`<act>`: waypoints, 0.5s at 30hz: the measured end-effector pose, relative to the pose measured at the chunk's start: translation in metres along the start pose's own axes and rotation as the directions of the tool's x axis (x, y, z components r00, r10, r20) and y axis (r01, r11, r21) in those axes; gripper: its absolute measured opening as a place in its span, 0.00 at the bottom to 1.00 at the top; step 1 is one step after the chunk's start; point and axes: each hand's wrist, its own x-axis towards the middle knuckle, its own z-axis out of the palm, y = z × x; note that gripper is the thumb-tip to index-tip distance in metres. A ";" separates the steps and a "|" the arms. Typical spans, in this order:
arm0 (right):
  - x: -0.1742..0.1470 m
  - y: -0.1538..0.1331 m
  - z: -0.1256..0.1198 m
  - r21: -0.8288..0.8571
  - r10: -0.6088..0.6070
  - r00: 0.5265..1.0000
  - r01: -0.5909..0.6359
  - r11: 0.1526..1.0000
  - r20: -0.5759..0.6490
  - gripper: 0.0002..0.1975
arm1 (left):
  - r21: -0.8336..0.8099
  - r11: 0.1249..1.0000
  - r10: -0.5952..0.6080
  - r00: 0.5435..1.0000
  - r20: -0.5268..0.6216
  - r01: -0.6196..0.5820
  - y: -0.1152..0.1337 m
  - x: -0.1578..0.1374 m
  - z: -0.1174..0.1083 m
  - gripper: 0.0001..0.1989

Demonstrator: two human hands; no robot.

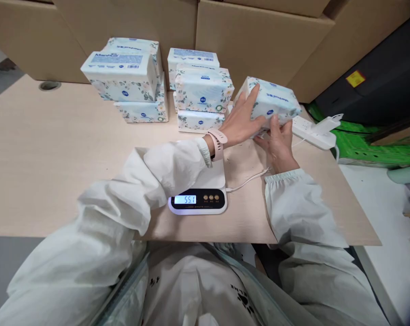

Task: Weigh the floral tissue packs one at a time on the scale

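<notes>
Both of my hands grip a floral, light-blue tissue pack [276,97] at the right of the table, tilted a little. My left hand [243,118], with a pink watch on its wrist, presses on the pack's left side and top. From below and in front, my right hand [280,141] holds its near edge, fingers partly hidden. Under my left forearm lies a white digital scale [198,204], its display lit and reading 55.1. Two groups of similar packs stand to the left: a far-left stack [123,81] and a middle stack [204,93].
A white power strip [315,131] with a plugged-in charger lies right of the held pack. A white cable [248,180] runs from the scale. Cardboard boxes [259,43] wall the table's back. A green crate [371,145] and dark bin [361,77] stand at the right.
</notes>
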 end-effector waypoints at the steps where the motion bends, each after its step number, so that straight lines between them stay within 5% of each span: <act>1: 0.011 0.006 0.006 -0.006 -0.021 1.000 0.021 1.000 -0.004 0.33 | 0.029 0.999 0.023 1.000 -0.017 -0.023 0.001 -0.004 -0.006 0.33; 5: 0.046 0.018 0.005 -0.100 -0.138 0.976 0.122 0.987 -0.171 0.30 | 0.025 0.976 0.218 0.951 -0.222 -0.218 0.006 -0.042 -0.058 0.31; 7: 0.046 0.001 -0.010 -0.139 -0.189 0.936 0.153 0.978 -0.298 0.26 | 0.084 0.931 0.351 0.814 -0.462 -0.354 0.003 -0.070 -0.109 0.29; 9: 0.027 -0.035 -0.019 -0.122 -0.257 0.904 0.229 0.966 -0.341 0.23 | 0.143 0.921 0.366 0.681 -0.634 -0.362 -0.011 -0.096 -0.172 0.29; 11: -0.006 -0.081 -0.005 -0.032 -0.350 0.923 0.350 0.936 -0.158 0.19 | 0.167 0.979 0.201 0.440 -0.875 -0.115 -0.037 -0.115 -0.234 0.28; 12: -0.024 -0.104 0.012 0.025 -0.343 0.939 0.343 0.939 -0.007 0.18 | 0.090 0.995 0.095 0.365 -0.926 -0.031 -0.053 -0.122 -0.260 0.30; 13: -0.040 -0.123 0.035 0.089 -0.315 0.933 0.304 0.949 0.176 0.18 | -0.059 0.998 -0.064 0.368 -0.928 0.025 -0.070 -0.126 -0.281 0.33; 15: -0.062 -0.147 0.095 0.143 -0.234 0.828 0.187 0.972 0.510 0.27 | -0.228 0.969 -0.244 0.479 -0.844 0.092 -0.102 -0.131 -0.306 0.37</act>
